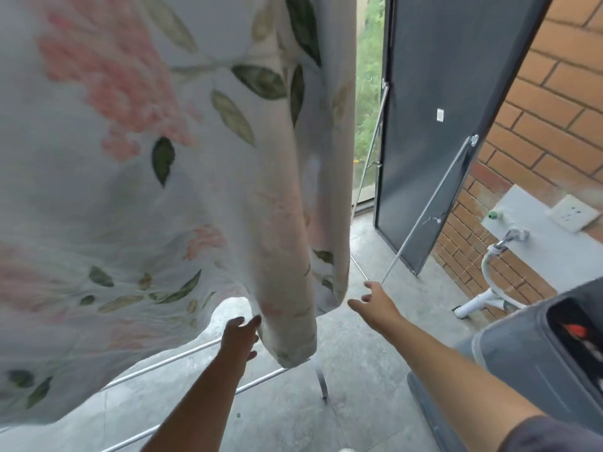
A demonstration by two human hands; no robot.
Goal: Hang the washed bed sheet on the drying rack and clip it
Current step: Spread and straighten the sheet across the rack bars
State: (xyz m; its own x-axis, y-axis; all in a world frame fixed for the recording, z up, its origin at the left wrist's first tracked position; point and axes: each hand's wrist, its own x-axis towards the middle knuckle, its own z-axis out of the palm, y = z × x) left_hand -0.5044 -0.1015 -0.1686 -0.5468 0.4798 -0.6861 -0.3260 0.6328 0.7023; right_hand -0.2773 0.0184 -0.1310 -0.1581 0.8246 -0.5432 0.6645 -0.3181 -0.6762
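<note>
- The bed sheet (130,190) hangs like a curtain from 8 to 12 o'clock and closes that whole side.
- Its folded end droops at 6 o'clock between the left hand (239,334) and the right hand (375,300), both spread-fingered just beside it.
- The rack rails (163,363) cross low at 7 o'clock, with bare floor (359,370) showing between them.
- A grey tub (528,360) crowds 4 o'clock beside the right forearm.
- At 2 o'clock, slanted poles (427,203) and a dark door (440,76) stand behind a strip of open floor.
</note>
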